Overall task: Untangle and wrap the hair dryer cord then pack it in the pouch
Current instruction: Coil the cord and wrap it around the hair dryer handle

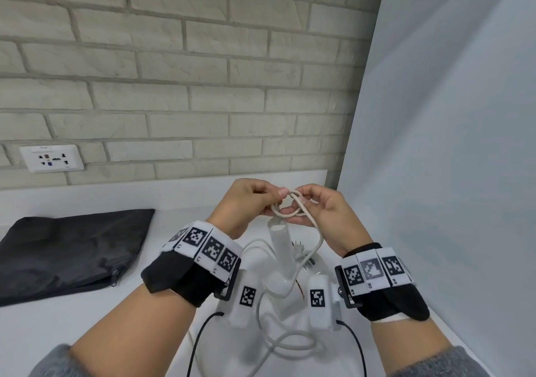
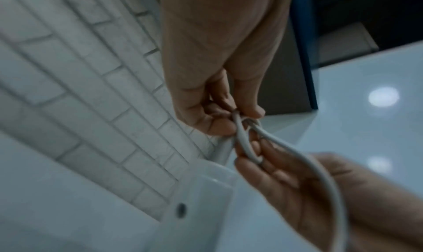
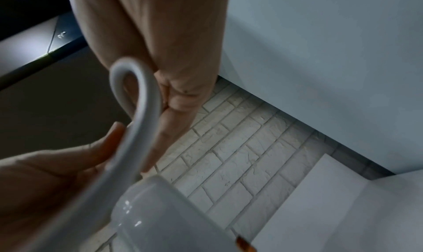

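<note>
Above the white plastic hair dryer [image 1: 282,256], the left hand [image 1: 246,202] and right hand [image 1: 324,208] both pinch the knotted off-white rubber cord [image 1: 290,207].

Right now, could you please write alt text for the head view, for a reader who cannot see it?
Two hands, left hand and right hand, pinch a knotted loop of white cord above a white hair dryer on a white counter. A dark pouch lies at the left.

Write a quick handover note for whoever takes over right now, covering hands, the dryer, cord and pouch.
Left hand and right hand both pinch a knot in the white cord, held above the counter.
White hair dryer hangs below the hands, the rest of the cord looped loose under it.
Black pouch lies at left.
Done: nothing yet. Left: undo knot, wrap cord, pack.
</note>
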{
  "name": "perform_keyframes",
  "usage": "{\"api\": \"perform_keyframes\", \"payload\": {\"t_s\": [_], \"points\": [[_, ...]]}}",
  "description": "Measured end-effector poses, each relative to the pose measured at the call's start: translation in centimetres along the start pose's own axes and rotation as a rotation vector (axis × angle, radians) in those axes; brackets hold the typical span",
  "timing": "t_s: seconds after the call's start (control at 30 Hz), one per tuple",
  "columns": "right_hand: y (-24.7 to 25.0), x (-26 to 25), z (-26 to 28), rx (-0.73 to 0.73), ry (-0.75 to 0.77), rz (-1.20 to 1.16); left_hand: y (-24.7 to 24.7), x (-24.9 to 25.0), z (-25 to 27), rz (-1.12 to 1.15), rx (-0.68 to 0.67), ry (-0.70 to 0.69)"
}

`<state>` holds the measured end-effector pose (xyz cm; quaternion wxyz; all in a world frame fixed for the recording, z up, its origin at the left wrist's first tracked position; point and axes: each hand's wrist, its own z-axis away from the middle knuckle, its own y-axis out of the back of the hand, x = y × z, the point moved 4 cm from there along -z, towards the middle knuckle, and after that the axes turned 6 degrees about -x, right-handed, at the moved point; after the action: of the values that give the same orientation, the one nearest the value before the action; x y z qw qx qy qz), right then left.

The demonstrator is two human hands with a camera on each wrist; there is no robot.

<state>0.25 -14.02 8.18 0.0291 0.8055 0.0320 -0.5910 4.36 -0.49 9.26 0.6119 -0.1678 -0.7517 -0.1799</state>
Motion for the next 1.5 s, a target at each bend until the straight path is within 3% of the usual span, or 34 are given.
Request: {"api": "perform_keyframes", "payload": {"t_s": [0.07,0.17,0.27,0.43,0.53,0.63,0.77,0.83,0.93,1.03,1.1,1.17,1.27,1.37,1.43,1.5], "points": [[0.0,0.5,-0.1,-0.003,-0.021,-0.063,0.3,-0.7,-0.1,0.157,0.065,0.102],[0.1,1.7,0.1,-0.017,-0.073,-0.271,0.9,-2.1,0.0,0.599,0.160,0.311],[0.4,3.5,0.5,-0.013,-0.142,-0.431,1.0,-2.5,0.6,0.919,0.105,0.408],[0.4,4.5,0.9,-0.008,-0.169,-0.458,1.9,-1.8,0.2,1.002,0.091,0.103],[0.1,4.3,0.8,-0.015,-0.136,-0.427,2.2,-2.0,0.4,1.064,0.161,0.056],[0.0,3.8,0.8,-0.026,-0.080,-0.305,3.2,-2.7,1.1,0.785,0.215,0.187],[-0.8,2.8,0.6,-0.118,-0.048,-0.100,4.7,-2.4,2.1,0.158,0.053,0.352],[-1.5,2.4,0.5,-0.210,-0.045,-0.014,5.1,-1.2,2.1,-0.165,0.033,0.311],[-2.7,1.7,0.2,-0.307,-0.035,0.090,4.5,1.6,1.8,-0.565,0.028,0.103],[-3.3,1.1,0.0,-0.331,-0.030,0.167,2.8,1.8,1.5,-0.796,-0.262,0.160],[-3.0,1.0,-0.1,-0.303,-0.021,0.163,2.8,1.4,1.1,-0.861,-0.301,0.191],[-2.2,1.4,0.1,-0.264,-0.022,0.104,3.5,1.3,0.8,-0.662,-0.178,0.160],[-1.0,2.9,0.4,-0.218,-0.053,0.003,6.0,0.8,0.2,0.079,0.116,0.169],[-0.2,4.3,0.8,-0.221,-0.106,-0.087,9.0,-0.1,0.5,0.719,0.268,0.175],[0.3,4.4,1.0,-0.217,-0.115,-0.098,11.1,-0.5,1.2,1.008,0.383,0.073],[0.6,4.3,0.9,-0.213,-0.101,-0.130,12.7,-1.4,2.1,1.142,0.496,-0.004]]}}
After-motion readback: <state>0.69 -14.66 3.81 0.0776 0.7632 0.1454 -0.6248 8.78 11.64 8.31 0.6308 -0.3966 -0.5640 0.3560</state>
